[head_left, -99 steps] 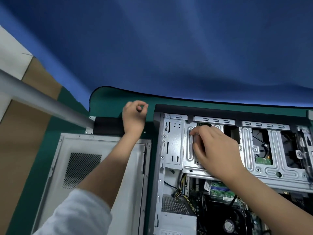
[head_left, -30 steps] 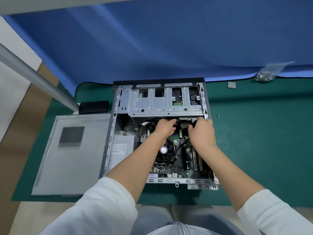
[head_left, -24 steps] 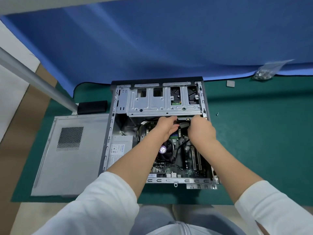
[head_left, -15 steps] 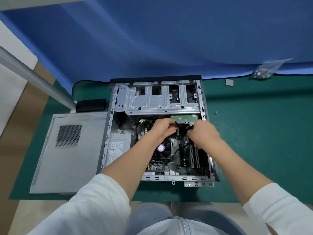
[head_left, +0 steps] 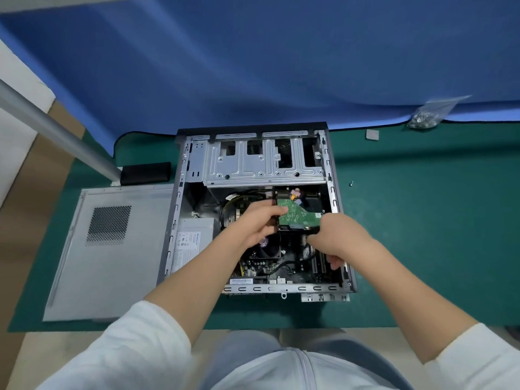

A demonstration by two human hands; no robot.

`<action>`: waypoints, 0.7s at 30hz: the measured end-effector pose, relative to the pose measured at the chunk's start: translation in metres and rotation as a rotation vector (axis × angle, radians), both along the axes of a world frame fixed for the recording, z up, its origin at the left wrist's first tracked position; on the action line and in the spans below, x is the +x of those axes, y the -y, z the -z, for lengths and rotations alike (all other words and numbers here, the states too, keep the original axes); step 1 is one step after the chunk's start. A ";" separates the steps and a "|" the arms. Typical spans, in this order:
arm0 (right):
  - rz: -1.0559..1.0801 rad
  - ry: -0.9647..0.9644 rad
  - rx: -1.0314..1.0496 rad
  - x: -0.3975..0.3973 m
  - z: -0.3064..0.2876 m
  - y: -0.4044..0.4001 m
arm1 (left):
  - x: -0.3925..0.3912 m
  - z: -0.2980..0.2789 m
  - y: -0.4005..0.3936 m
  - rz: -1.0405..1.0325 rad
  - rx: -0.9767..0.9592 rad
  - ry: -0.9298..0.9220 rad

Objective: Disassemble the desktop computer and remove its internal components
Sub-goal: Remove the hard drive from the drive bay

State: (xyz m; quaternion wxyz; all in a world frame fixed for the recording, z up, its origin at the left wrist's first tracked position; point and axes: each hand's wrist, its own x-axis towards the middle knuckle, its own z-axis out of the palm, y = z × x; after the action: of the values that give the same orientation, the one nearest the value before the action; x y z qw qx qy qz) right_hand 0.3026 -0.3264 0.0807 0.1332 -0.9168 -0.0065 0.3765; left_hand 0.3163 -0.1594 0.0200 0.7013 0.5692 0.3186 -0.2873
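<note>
left hand (head_left: 259, 220) grips drive (head_left: 295, 216) | right hand (head_left: 340, 237) grips drive's near edge | drive tilted, above open case (head_left: 180, 220) | side panel (head_left: 112, 249) left on worktop (head_left: 422, 235)

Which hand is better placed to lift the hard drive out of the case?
Probably the left hand: it grips the hard drive from the side, while the right hand only holds its near edge.

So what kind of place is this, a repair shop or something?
Probably a workbench set up for taking computers apart, though I can't tell the building. An opened computer case lies on a green mat, its side panel is set beside it, and a bag of screws sits by the blue cloth.
</note>
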 end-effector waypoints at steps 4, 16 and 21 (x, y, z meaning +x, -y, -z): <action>0.050 0.023 0.070 -0.004 0.001 0.004 | -0.028 -0.012 -0.006 -0.130 -0.112 -0.068; 0.022 0.291 0.347 0.016 0.005 -0.027 | -0.051 -0.073 -0.036 -0.552 -0.219 -0.059; 0.137 0.264 0.543 0.027 -0.001 -0.048 | -0.046 -0.080 -0.050 -0.673 -0.197 0.055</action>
State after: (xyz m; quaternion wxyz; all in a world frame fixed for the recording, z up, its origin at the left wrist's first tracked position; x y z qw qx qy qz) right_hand 0.3301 -0.2784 0.0818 0.3963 -0.8870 -0.0623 0.2288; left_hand 0.2704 -0.1091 0.0996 0.8165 0.3696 0.4402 -0.0539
